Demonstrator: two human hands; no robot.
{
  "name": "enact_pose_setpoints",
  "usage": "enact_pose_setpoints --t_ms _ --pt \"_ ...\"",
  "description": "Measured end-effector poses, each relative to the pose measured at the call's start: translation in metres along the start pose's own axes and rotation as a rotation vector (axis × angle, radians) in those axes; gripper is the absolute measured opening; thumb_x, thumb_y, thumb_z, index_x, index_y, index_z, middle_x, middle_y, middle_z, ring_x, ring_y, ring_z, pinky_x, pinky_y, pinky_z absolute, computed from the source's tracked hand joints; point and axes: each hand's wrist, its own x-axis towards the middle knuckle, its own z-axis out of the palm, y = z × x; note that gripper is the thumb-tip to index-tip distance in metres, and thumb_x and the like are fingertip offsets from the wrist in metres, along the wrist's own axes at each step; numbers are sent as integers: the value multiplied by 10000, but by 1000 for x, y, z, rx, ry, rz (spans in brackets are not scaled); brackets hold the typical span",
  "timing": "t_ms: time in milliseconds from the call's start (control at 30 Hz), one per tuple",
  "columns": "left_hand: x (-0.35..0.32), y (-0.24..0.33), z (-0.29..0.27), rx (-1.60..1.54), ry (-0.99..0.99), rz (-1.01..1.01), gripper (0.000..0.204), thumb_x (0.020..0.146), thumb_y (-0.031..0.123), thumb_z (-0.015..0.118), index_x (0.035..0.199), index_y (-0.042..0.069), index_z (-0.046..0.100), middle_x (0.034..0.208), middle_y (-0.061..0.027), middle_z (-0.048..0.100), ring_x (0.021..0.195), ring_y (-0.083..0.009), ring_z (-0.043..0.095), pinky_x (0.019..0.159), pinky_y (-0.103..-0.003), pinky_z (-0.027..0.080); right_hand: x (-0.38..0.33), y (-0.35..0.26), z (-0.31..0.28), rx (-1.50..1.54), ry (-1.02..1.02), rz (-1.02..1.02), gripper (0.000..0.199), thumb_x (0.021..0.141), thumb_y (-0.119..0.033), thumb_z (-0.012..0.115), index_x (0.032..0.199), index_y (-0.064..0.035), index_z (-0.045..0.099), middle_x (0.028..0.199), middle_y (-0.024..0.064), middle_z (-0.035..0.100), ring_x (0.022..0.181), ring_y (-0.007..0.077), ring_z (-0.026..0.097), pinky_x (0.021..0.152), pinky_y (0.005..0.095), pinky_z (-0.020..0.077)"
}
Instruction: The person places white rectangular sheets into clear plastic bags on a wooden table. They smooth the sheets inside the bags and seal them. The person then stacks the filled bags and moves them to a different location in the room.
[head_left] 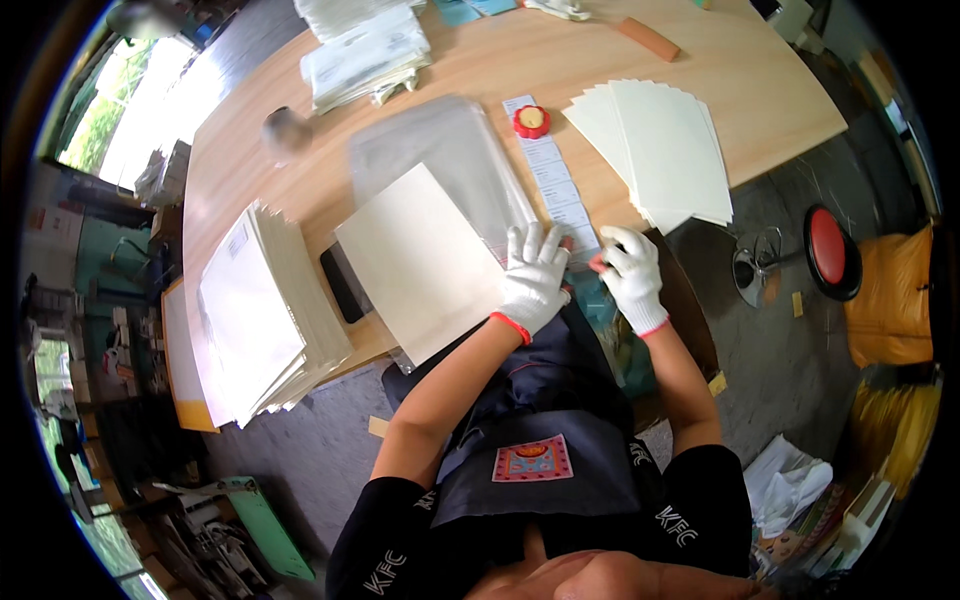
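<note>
Sheet handling with two gloved hands, directions taken from the centre of the view, with twelve o'clock at the far side. The cream sheet (420, 265) lay tilted at ten o'clock, close to centre, its near end reaching the edge of the wooden surface (240, 190); a strip of clear film (402, 358) showed at its near corner. The left hand (537, 270), just off centre toward two o'clock, lay palm down with fingers spread over the sheet's right-hand corner, gripping nothing visible. The right hand (634, 275), near three o'clock, had its fingers bent inward; whether a small piece was pinched between the tips could not be told. Between and beyond the hands, the label strip (548, 165) ran toward one o'clock, a red-rimmed disc (531, 121) resting on it.

Sound practice, as judged from this arrangement, called for light, flat pressure from the left hand, so that the corner neither slid nor creased, and for fingertip control from the right. The clear sleeves (425, 135), toward twelve o'clock and partly beneath the sheet, were best left undragged, since thin film slips easily.
</note>
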Motion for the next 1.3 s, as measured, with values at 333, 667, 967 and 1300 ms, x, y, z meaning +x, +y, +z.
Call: enact_pose_setpoints --t_ms 333,667,967,1300 --pt "-65 12 -25 -519 183 209 777 641 229 757 1319 57 421 1353 -175 410 1251 -324 407 1037 -428 343 119 -20 69 810 -480 380 117 804 -2 598 918 -25 606 913 32 597 871 120 560 783 257 439" --pt "-224 -48 35 -1954 449 -1093 339 899 298 582 1089 30 497 989 -86 614 753 -150 620 673 -280 530 216 -84 244 252 -813 198 166 742 -150 684 880 -65 647 968 111 593 834 184 592 770 310 472" --pt "-217 -70 -32 -1654 806 -930 204 885 214 621 903 19 566 741 -35 607 623 -97 577 585 -230 478 153 -78 144 356 -461 90 251 835 -290 619 960 -77 571 881 121 613 861 309 598 757 398 458" --pt "-237 -80 -162 -721 761 -446 99 791 85 666 821 14 603 693 -33 597 586 -66 547 528 -224 435 16 -133 91 1176 -1098 864 182 926 -225 529 816 -81 531 612 4 526 433 55 417 390 203 291"
